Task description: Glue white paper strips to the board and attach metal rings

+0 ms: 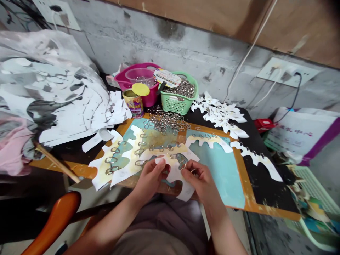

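Both my hands hold a white cut-out paper piece (176, 175) over the near edge of a teal and orange board (228, 170). My left hand (151, 177) pinches the piece's left side. My right hand (198, 177) is closed at its right side, and its fingertips seem to pinch a small metal ring. More white paper pieces with metal rings clipped on them (119, 161) lie on the board just left of my hands. A loose pile of metal rings (167, 122) sits farther back.
A green basket (176, 102) of rings, a pink tub (143, 79) and a small tin with a yellow lid (134, 99) stand at the back. Heaps of white cut-outs (77, 109) lie left, with more at the back right (223, 115). An orange chair back (55, 223) is near left.
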A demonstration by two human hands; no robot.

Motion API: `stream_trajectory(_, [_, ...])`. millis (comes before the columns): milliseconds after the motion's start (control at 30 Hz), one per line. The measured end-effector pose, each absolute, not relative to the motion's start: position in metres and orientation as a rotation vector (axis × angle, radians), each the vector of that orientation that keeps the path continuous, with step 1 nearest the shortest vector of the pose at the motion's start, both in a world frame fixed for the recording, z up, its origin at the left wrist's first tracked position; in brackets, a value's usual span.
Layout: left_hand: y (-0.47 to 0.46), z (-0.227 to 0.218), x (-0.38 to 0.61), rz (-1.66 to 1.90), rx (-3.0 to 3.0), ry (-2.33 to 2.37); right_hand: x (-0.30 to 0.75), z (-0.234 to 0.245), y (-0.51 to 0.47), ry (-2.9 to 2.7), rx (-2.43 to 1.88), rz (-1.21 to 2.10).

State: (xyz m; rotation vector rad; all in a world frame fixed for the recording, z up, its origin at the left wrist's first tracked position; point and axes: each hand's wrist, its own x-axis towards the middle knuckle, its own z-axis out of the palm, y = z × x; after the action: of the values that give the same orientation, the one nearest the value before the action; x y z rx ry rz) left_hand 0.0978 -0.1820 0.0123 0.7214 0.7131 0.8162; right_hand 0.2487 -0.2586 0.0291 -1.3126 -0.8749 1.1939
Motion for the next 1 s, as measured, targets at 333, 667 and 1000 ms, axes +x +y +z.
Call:
stream_trajectory(333, [-0.174, 0.011, 0.093, 0.886, 0.747, 0.767, 0.254, 0.023, -0.267, -0.663, -1.174, 1.223])
stream_trajectory(667, [-0.182, 0.008, 0.086, 0.858, 0.630, 0.719, 0.255, 0.019, -0.278, -0.671, -1.184, 1.113])
stream_trajectory(1000, [-0.209, 0.011, 0.081, 0.673, 0.794, 0.735, 0.237, 0.012, -0.293, -0.715, -1.312, 1.112])
